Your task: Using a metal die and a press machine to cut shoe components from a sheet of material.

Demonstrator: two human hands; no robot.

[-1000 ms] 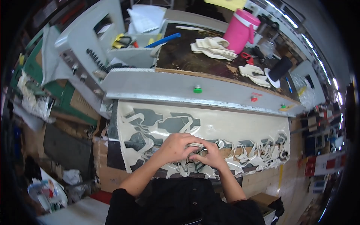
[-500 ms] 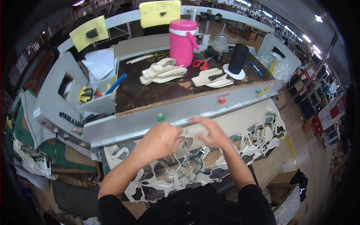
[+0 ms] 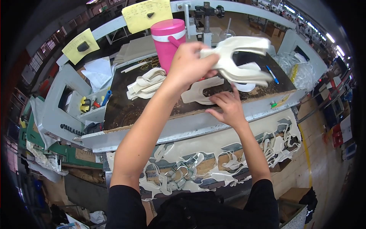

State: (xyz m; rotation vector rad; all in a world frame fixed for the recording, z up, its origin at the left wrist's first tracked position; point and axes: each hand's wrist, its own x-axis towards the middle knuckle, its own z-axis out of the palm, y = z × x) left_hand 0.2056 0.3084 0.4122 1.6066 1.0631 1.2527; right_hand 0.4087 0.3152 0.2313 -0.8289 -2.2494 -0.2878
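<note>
The cream forked pieces (image 3: 248, 70) are gripped in my left hand (image 3: 190, 65), raised right of the pink jug (image 3: 162, 47). My right hand (image 3: 230, 108), fingers spread, is at a flat forked stack (image 3: 193, 93) on the desk (image 3: 118, 112), nearer me than the jug; a cream pile (image 3: 146, 84) lies front-left of it.

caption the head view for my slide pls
Left hand holding forked cream pieces over the worktop, right hand by another forked piece.

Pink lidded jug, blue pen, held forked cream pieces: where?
Pink lidded jug (image 3: 162, 50): head view, body below white band.
Blue pen (image 3: 272, 74): head view, barrel.
Held forked cream pieces (image 3: 226, 58): head view, where prongs join.
</note>
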